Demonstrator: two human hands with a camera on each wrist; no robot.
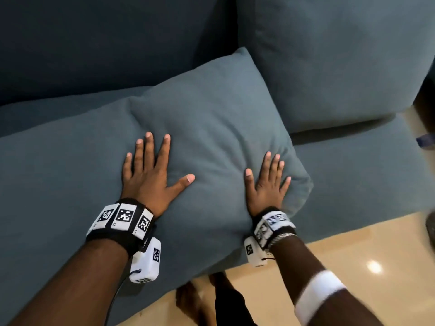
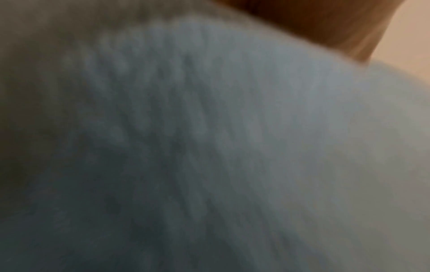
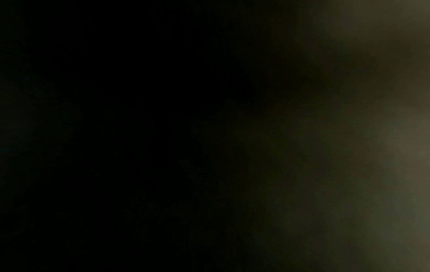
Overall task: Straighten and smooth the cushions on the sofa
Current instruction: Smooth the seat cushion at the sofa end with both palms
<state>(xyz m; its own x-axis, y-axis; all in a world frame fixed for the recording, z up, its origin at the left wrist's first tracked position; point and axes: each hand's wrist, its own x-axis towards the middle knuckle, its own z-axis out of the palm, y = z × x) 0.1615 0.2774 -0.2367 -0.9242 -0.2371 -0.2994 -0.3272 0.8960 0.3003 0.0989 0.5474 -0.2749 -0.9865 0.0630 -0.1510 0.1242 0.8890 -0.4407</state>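
Observation:
A blue-grey loose cushion (image 1: 211,118) lies tilted on the sofa seat (image 1: 47,172), its far corner against the back cushions. My left hand (image 1: 150,165) lies flat on its left part, fingers spread and straight. On the cushion's right front corner my right hand (image 1: 268,182) presses flat, fingers straight. The left wrist view is filled with blurred blue-grey cushion fabric (image 2: 209,147). The right wrist view is almost black.
A large back cushion (image 1: 329,62) stands at the right, a darker one (image 1: 94,38) at the left. The right seat cushion (image 1: 364,172) is bare. Below the sofa's front edge is glossy beige floor (image 1: 353,250), where my bare feet (image 1: 193,302) stand.

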